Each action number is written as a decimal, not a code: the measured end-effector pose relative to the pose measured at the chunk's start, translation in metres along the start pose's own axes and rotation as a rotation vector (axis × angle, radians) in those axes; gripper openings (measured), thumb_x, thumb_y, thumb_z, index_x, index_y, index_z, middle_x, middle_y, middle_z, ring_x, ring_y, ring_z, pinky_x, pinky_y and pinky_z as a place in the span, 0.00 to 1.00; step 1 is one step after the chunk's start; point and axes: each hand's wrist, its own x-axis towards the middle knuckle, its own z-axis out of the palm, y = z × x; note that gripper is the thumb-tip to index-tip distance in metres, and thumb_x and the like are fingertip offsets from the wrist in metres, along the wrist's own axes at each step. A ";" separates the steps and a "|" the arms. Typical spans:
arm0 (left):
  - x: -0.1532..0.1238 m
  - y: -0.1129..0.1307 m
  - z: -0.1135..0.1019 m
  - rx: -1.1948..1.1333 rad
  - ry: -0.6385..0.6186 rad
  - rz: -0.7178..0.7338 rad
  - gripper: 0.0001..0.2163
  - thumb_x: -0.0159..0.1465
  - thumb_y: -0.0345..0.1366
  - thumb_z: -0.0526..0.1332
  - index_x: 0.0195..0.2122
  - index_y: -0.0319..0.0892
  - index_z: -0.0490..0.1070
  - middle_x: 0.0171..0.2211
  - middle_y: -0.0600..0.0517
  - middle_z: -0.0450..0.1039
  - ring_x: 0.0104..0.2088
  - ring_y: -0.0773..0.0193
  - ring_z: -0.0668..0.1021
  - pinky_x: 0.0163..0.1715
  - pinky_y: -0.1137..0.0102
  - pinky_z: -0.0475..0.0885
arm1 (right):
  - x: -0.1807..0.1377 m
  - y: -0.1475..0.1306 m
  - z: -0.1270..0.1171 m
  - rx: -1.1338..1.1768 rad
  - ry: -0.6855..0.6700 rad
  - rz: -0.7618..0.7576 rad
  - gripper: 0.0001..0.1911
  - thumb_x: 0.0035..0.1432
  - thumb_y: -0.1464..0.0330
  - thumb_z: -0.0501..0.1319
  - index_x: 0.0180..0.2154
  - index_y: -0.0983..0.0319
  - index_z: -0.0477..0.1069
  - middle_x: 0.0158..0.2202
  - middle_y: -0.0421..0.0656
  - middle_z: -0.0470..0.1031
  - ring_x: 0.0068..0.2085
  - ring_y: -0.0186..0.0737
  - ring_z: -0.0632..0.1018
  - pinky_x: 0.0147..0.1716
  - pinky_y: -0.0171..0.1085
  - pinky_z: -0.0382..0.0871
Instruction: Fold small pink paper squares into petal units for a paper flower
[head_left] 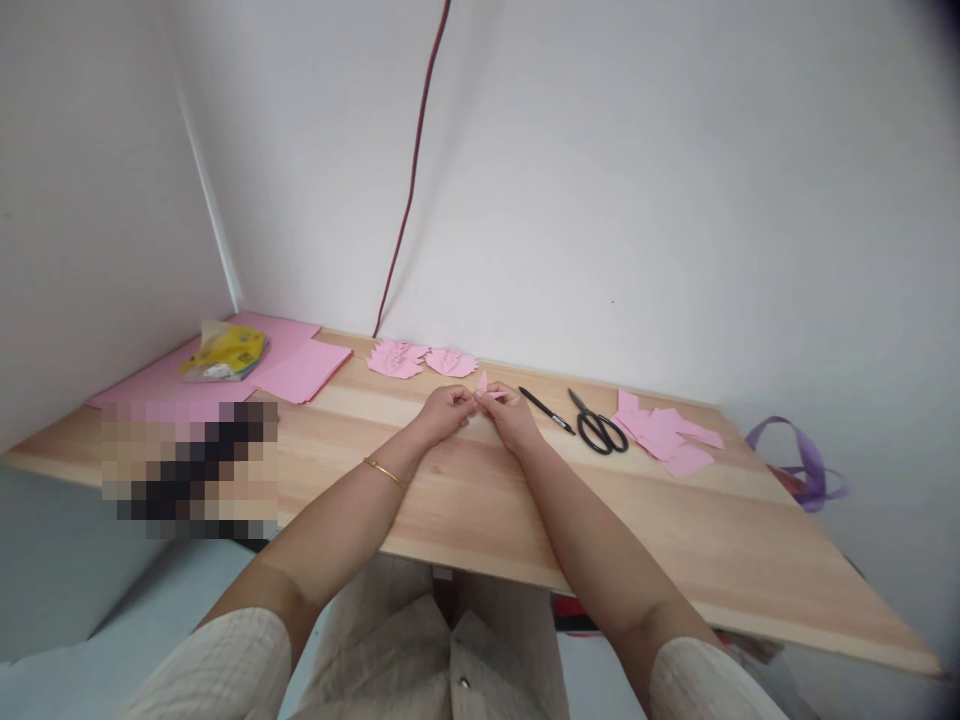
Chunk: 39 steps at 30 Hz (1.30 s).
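Note:
Both of my hands meet above the middle of the table, pinching a small folded piece of pink paper [482, 382]. One pointed end of it sticks up between the fingertips. My left hand [448, 412] is closed at its left side, and my right hand [511, 414] is closed on it from the right. The fingers hide most of the paper. Just behind my hands lie two pink paper cutouts with jagged edges, a larger one [396, 359] and a smaller one [451, 362]. A black pen [546, 410] lies close to my right hand, with black-handled scissors [597, 424] beyond it.
Pink paper scraps [664, 435] lie right of the scissors. At the far left are pink sheets [304, 370] with a yellow plastic packet [229, 350] on top. A blurred-out patch covers the table's left front. Purple ribbon [806, 460] hangs past the right edge; a dark red cord [412, 180] runs down the wall.

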 end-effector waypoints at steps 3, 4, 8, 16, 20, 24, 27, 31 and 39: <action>-0.003 0.004 -0.002 0.036 -0.018 -0.002 0.12 0.53 0.43 0.61 0.26 0.38 0.67 0.16 0.57 0.64 0.17 0.73 0.64 0.20 0.76 0.59 | 0.001 0.000 -0.001 0.003 0.049 -0.001 0.14 0.45 0.57 0.65 0.27 0.61 0.70 0.22 0.37 0.68 0.24 0.32 0.66 0.27 0.34 0.60; -0.004 0.005 -0.002 0.049 -0.024 -0.002 0.12 0.53 0.44 0.61 0.25 0.38 0.67 0.16 0.57 0.64 0.17 0.73 0.64 0.20 0.75 0.59 | 0.001 0.001 -0.001 0.003 0.070 -0.001 0.14 0.44 0.56 0.65 0.27 0.61 0.70 0.22 0.37 0.68 0.24 0.32 0.66 0.26 0.33 0.60; -0.006 0.008 -0.003 0.080 -0.044 0.006 0.12 0.54 0.43 0.60 0.25 0.39 0.66 0.16 0.58 0.63 0.17 0.73 0.63 0.21 0.75 0.58 | 0.004 0.005 -0.001 0.051 0.088 0.002 0.15 0.44 0.56 0.65 0.26 0.61 0.70 0.22 0.36 0.67 0.24 0.31 0.66 0.26 0.32 0.60; -0.003 0.009 -0.004 0.117 -0.043 0.070 0.08 0.50 0.37 0.63 0.22 0.37 0.70 0.17 0.58 0.63 0.21 0.72 0.61 0.23 0.74 0.54 | 0.005 0.004 -0.002 0.051 0.119 -0.067 0.14 0.47 0.56 0.64 0.27 0.62 0.72 0.26 0.39 0.70 0.30 0.34 0.69 0.33 0.34 0.63; -0.003 0.006 -0.004 0.051 -0.013 0.063 0.08 0.49 0.37 0.64 0.22 0.37 0.70 0.17 0.58 0.63 0.20 0.72 0.62 0.23 0.74 0.55 | 0.009 0.007 -0.002 0.119 0.160 -0.046 0.17 0.50 0.54 0.60 0.32 0.62 0.73 0.28 0.40 0.70 0.30 0.34 0.69 0.32 0.33 0.63; 0.001 0.000 -0.003 -0.109 0.031 0.034 0.10 0.52 0.40 0.62 0.27 0.37 0.69 0.20 0.57 0.65 0.19 0.73 0.64 0.23 0.74 0.61 | 0.012 0.006 -0.003 0.172 0.154 0.003 0.19 0.51 0.53 0.59 0.38 0.60 0.71 0.28 0.39 0.68 0.27 0.31 0.67 0.26 0.32 0.61; 0.004 -0.003 -0.004 -0.220 0.048 0.028 0.11 0.51 0.40 0.63 0.30 0.37 0.69 0.24 0.54 0.69 0.19 0.74 0.66 0.25 0.73 0.66 | 0.007 0.002 -0.002 0.064 0.043 -0.029 0.17 0.50 0.55 0.61 0.36 0.61 0.70 0.26 0.38 0.67 0.25 0.30 0.66 0.26 0.32 0.61; 0.005 -0.004 -0.005 -0.280 0.042 0.021 0.11 0.50 0.38 0.65 0.30 0.36 0.71 0.24 0.52 0.71 0.19 0.74 0.68 0.25 0.73 0.67 | 0.001 -0.001 0.000 -0.071 -0.051 -0.124 0.14 0.51 0.57 0.61 0.31 0.62 0.70 0.27 0.40 0.72 0.28 0.33 0.70 0.31 0.34 0.63; 0.005 -0.006 -0.003 -0.253 0.012 0.028 0.09 0.52 0.36 0.63 0.31 0.36 0.71 0.25 0.52 0.73 0.19 0.73 0.70 0.23 0.75 0.65 | 0.001 -0.002 0.001 -0.122 -0.063 -0.135 0.11 0.52 0.59 0.60 0.28 0.61 0.69 0.26 0.39 0.73 0.29 0.35 0.72 0.34 0.35 0.64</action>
